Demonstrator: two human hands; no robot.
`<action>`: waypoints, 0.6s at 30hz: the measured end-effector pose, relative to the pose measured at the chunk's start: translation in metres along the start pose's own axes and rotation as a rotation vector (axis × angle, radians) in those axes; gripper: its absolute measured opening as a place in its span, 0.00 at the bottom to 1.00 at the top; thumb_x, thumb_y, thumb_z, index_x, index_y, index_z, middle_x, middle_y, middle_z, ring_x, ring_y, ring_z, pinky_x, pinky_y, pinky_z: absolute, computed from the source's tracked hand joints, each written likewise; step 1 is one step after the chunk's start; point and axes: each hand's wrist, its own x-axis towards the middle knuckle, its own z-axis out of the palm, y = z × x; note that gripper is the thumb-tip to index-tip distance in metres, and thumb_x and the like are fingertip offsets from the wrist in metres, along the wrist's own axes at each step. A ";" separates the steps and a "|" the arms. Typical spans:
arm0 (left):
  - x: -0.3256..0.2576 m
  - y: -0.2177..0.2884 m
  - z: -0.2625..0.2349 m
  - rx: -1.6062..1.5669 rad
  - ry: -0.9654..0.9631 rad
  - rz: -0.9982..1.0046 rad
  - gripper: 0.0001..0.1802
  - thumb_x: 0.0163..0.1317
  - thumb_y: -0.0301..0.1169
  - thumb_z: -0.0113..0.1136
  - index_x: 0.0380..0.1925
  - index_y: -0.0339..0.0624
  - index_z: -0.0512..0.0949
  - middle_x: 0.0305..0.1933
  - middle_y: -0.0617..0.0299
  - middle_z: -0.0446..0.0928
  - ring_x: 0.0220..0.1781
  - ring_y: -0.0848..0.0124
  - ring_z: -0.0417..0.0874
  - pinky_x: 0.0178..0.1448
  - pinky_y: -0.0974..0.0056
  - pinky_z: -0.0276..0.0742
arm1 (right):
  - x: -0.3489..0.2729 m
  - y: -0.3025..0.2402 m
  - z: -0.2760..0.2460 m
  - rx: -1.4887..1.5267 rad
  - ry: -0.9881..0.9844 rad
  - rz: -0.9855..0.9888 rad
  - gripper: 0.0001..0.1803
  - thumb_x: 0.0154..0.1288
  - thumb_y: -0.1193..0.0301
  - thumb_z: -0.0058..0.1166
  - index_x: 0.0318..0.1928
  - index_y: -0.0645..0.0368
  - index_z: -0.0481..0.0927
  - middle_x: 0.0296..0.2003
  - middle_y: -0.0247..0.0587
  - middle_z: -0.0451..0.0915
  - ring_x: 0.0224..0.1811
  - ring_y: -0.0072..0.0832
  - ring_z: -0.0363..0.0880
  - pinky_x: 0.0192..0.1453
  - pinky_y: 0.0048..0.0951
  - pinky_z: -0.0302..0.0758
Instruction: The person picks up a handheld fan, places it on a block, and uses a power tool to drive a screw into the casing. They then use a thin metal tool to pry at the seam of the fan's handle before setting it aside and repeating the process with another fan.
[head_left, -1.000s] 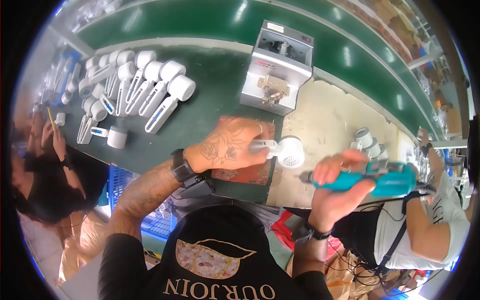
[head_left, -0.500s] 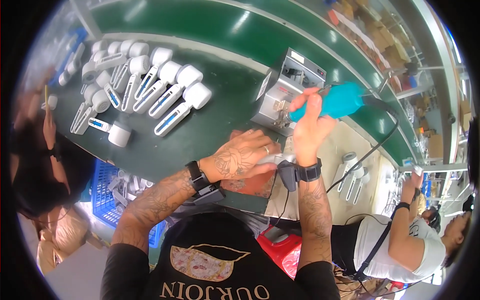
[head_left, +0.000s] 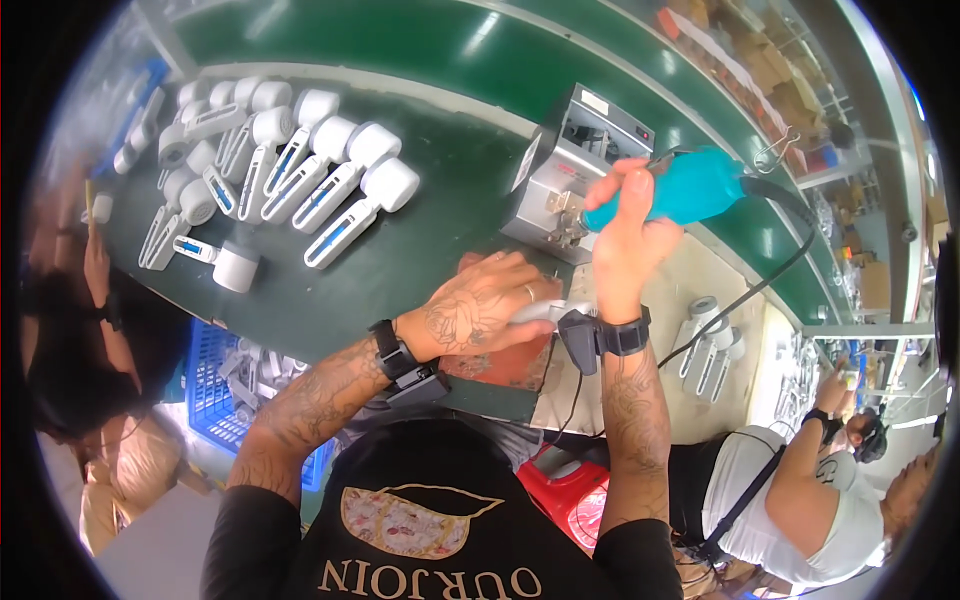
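My right hand [head_left: 630,240] is closed around a teal electric screwdriver [head_left: 705,188]. Its tip is at the front of a grey metal screw feeder [head_left: 545,190], by the small brass-coloured plate. Nearer to me, my left hand [head_left: 487,308] presses down on a white plastic piece [head_left: 545,311], mostly hidden under the fingers and behind my right wrist. That piece rests by a worn reddish mat [head_left: 495,371]. Left of my hands, several white devices with round heads and long handles [head_left: 342,228] lie in a cluster; some handles have blue strips inside.
A blue basket [head_left: 205,405] of small grey-white parts stands below the bench's left edge. More white devices [head_left: 712,365] lie on the beige board to the right. A black cable [head_left: 740,305] loops from the screwdriver. Co-workers [head_left: 770,490] are on both sides; a red stool [head_left: 570,495] is below.
My right hand and the screwdriver have shifted slightly right, the tip staying by the feeder. My left hand keeps its place on the white piece. The co-worker at right has lowered an arm.
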 end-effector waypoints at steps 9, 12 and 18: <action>-0.002 0.000 -0.001 0.003 0.004 -0.002 0.22 0.59 0.40 0.69 0.53 0.46 0.81 0.51 0.61 0.80 0.51 0.60 0.77 0.59 0.56 0.74 | -0.022 -0.008 -0.006 0.023 -0.034 0.150 0.16 0.78 0.60 0.49 0.41 0.63 0.75 0.23 0.36 0.75 0.25 0.25 0.76 0.31 0.28 0.72; 0.001 0.000 -0.001 0.009 0.013 0.000 0.22 0.59 0.41 0.69 0.52 0.46 0.82 0.50 0.61 0.80 0.51 0.60 0.77 0.59 0.56 0.74 | -0.038 -0.030 -0.024 -0.014 -0.034 0.192 0.20 0.78 0.57 0.48 0.44 0.65 0.75 0.24 0.37 0.75 0.26 0.26 0.75 0.31 0.29 0.72; 0.001 0.002 -0.003 0.010 -0.005 -0.013 0.23 0.58 0.43 0.70 0.52 0.46 0.81 0.49 0.61 0.80 0.51 0.61 0.77 0.58 0.56 0.74 | -0.057 -0.030 -0.038 0.082 -0.026 0.215 0.24 0.77 0.53 0.50 0.48 0.68 0.73 0.25 0.39 0.73 0.25 0.28 0.73 0.31 0.31 0.72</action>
